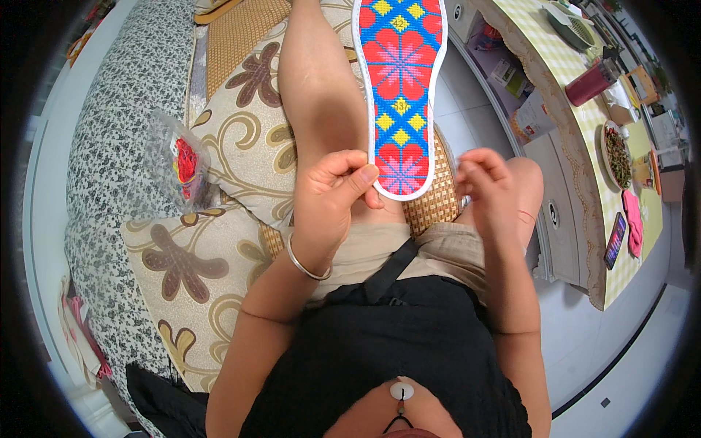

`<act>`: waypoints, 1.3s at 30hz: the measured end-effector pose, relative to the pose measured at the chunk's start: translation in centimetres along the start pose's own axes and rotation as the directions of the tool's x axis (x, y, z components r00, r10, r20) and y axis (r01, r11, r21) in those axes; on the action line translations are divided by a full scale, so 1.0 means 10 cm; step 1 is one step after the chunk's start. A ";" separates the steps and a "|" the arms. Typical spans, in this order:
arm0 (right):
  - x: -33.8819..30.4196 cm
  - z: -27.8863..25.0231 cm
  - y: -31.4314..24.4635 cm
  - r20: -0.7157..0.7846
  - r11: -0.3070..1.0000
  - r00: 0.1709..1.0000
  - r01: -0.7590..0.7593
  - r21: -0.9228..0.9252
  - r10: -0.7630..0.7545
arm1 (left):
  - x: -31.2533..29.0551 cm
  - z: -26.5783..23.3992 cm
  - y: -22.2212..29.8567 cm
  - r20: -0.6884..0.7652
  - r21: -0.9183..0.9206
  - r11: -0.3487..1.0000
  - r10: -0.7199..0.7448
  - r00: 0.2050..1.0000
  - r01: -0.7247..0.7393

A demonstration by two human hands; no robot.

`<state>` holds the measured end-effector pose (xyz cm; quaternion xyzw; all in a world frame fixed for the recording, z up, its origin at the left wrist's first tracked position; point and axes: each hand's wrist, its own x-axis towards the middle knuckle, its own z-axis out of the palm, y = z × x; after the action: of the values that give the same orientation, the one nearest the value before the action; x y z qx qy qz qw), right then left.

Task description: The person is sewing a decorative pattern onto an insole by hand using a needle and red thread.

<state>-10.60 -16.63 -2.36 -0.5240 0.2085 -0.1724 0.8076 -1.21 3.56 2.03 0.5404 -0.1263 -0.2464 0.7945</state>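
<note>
Our left hand (pixel 334 196) pinches the flowered insole (pixel 400 91) by its rounded end's left edge above our legs (pixel 321 80), likely leaving the pattern uncovered; our blurred right hand (pixel 488 184) curls beside it, contents unclear.

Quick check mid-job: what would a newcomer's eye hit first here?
The red, blue and yellow patterned insole with white edging, top centre, held near its lower end by the left hand. Next, bright red strands inside a clear plastic bag at left.
</note>
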 end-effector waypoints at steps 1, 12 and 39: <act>-0.04 0.16 0.03 0.048 1.000 0.999 -0.013 -0.019 0.014 | 0.00 0.00 -0.02 0.023 0.017 1.000 0.010 1.000 -0.011; -0.31 0.61 -0.09 0.194 0.964 0.964 0.215 -0.159 -0.183 | 0.05 -0.16 -0.23 0.279 -0.450 0.868 -0.089 0.956 0.212; -0.27 0.87 -0.18 0.436 0.412 0.592 0.797 -0.442 -0.678 | 0.17 -0.18 -0.37 0.557 -0.739 0.500 0.076 0.827 0.452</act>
<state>-8.53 -9.23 2.86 -0.8001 -0.0794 -0.3852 0.4529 0.16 3.02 -2.19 0.0053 -0.1378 -0.5016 0.8541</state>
